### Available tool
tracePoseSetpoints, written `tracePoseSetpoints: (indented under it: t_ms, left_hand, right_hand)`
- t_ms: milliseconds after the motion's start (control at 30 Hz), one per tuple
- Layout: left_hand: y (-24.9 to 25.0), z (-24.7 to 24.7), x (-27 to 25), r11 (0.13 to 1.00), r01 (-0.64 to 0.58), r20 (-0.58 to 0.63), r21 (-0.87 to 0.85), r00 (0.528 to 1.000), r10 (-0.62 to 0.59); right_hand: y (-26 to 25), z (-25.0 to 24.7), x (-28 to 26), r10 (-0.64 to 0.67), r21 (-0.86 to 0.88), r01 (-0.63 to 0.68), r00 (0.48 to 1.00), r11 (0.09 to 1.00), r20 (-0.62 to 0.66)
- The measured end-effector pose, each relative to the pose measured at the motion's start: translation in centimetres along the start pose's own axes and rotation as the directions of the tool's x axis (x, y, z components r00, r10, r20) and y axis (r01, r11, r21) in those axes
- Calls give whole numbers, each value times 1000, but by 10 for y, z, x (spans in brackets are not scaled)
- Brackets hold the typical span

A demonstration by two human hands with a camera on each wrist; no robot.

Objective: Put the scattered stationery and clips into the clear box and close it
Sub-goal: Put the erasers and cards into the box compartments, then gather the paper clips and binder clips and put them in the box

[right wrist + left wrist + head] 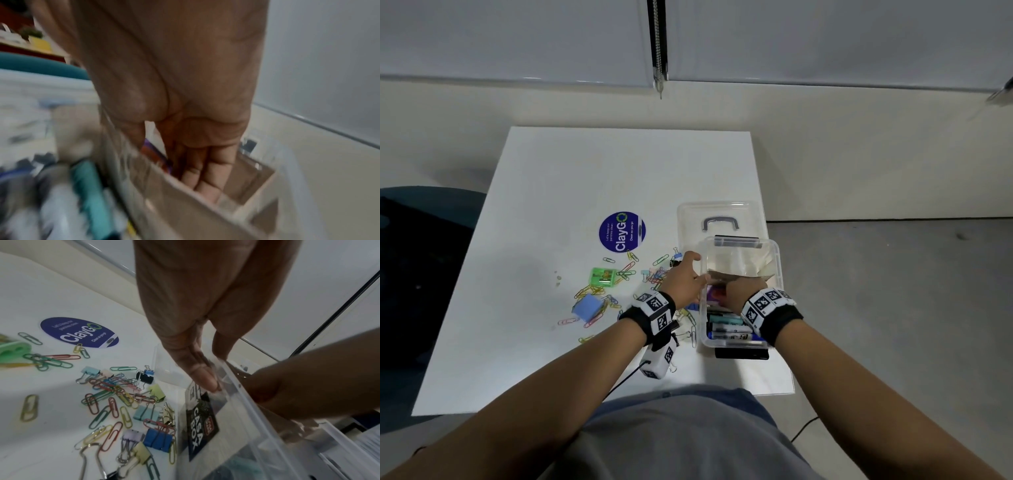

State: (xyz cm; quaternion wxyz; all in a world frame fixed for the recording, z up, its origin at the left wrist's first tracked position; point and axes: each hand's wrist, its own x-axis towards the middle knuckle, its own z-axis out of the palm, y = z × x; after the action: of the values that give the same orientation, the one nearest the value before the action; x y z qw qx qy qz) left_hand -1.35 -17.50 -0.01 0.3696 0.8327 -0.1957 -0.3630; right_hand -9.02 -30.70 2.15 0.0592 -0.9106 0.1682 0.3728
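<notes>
The clear box (774, 260) stands at the right edge of the table (571, 171), its long axis running away from the person, with its lid (719, 214) lying detached just beyond it. The right hand (744, 289) is reached down inside the box, fingers (202, 177) straight and held together beside a brown paper item (736, 270); no grip on anything is shown. Markers (726, 330) lie in the near end of the box. The left hand (685, 279) is set against the box's left wall, thumb (202, 374) flat on the rim and fingers relaxed. The remaining paper clips (626, 274) and binder clips (157, 439) lie on the table directly left of the box, just beside the left hand. The left hand is judged the nearer of the 2 for the next pickup.
</notes>
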Motion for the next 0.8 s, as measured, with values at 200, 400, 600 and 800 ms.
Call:
tracePoseSetpoints:
  t_ms: [200,400,600,800]
  left_hand:
    - [-5,-3,0,995,5,22,-96,1000,-3]
    - [-69,-58,-7,995,87,-166,45,983,-78]
    - [-151,-115,-36,840,377,-415,391,887,-205]
    - [-176,-112,-52,741,369,-252,561,929,-271]
  right_hand:
    - [-6,-9,-8,-39,48,35,995,998,89]
    - [-26,-49,-27,-82,114,98,988,989,-133]
    - [-115,-70,5,-323,226,400,894,888,-312]
    - [-207,-30,66,-461,75,471,879,879,-122]
